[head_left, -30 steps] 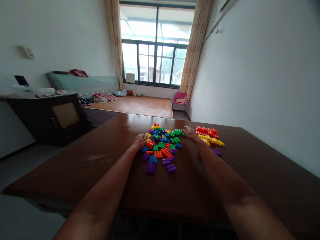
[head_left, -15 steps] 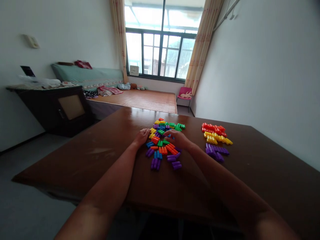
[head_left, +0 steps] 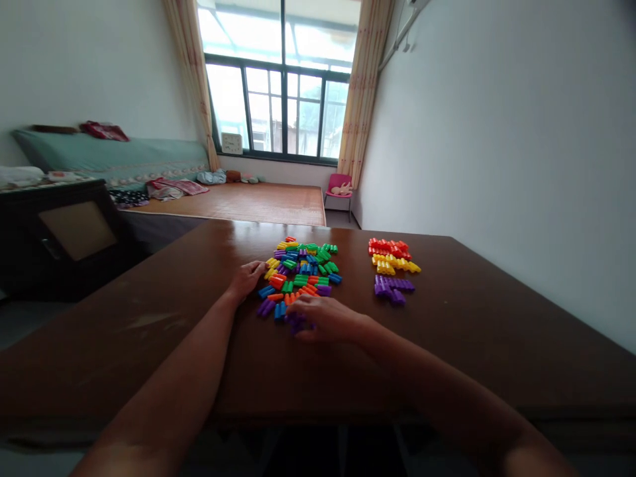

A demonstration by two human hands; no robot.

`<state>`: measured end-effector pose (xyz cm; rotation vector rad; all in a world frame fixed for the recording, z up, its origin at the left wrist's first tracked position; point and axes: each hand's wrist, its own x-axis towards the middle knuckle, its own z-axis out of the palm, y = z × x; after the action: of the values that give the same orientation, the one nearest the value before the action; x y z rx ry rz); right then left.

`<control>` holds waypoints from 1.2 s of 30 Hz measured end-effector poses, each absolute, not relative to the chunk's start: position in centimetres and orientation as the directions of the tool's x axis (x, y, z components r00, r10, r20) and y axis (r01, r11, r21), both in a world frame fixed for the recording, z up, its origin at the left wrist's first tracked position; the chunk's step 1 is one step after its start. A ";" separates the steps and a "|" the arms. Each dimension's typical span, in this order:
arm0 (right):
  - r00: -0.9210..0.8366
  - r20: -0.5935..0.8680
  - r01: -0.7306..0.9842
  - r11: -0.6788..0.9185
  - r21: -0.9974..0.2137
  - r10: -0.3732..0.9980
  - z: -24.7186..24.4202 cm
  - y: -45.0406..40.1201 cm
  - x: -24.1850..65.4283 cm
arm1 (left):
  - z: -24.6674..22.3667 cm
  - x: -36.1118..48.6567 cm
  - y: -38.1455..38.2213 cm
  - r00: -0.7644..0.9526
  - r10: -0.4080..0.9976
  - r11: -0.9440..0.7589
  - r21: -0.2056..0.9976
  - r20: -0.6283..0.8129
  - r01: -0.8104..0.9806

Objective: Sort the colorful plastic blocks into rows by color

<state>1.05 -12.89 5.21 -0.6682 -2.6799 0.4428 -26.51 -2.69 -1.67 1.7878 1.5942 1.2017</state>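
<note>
A mixed pile of coloured plastic pieces (head_left: 301,281) lies on the brown table (head_left: 189,344). At its left edge rests my left hand (head_left: 248,278), fingers bent and close together beside yellow pieces; what they hold, if anything, is hidden. My right hand (head_left: 320,320) is at the near side of the pile, its fingers curved round purple pieces (head_left: 296,322). To the right lie sorted groups: red pieces (head_left: 389,248), yellow pieces (head_left: 395,264) and purple pieces (head_left: 392,287).
A dark cabinet (head_left: 64,232) stands at the left. Beyond the table are a bed with a brown mat (head_left: 268,202) and a pink chair (head_left: 339,185) near the window (head_left: 283,106). A white wall (head_left: 497,146) runs along the right.
The view has turned to the right. My right hand has moved from the middle of the pile to the purple pieces at its near edge. My left hand remains at the left edge.
</note>
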 end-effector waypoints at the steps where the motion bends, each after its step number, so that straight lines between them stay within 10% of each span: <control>1: -0.774 0.299 0.429 0.809 -0.403 0.559 5.5 -12.3 2.7 | -1.5 -26.5 -2.8 -0.055 0.952 -0.221 0.802 0.300 0.555; 10: 0.066 0.160 0.678 0.074 -0.731 0.985 4.3 -7.7 24.6 | -1.7 -26.8 -2.3 0.008 0.955 -0.216 0.674 0.297 0.706; 22: -0.003 0.084 0.896 0.040 -0.441 0.996 2.1 -7.6 23.7 | -2.3 -27.4 -1.6 0.039 0.947 -0.224 0.568 0.318 0.792; 36: -0.216 0.233 0.755 0.313 -0.576 0.948 0.9 -7.6 23.8 | -2.5 -27.5 -1.5 0.058 0.940 -0.250 0.560 0.337 0.790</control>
<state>23.79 -7.60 0.91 -1.5017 -2.0387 0.4620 -27.46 -1.47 -2.54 2.1074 1.7655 0.9673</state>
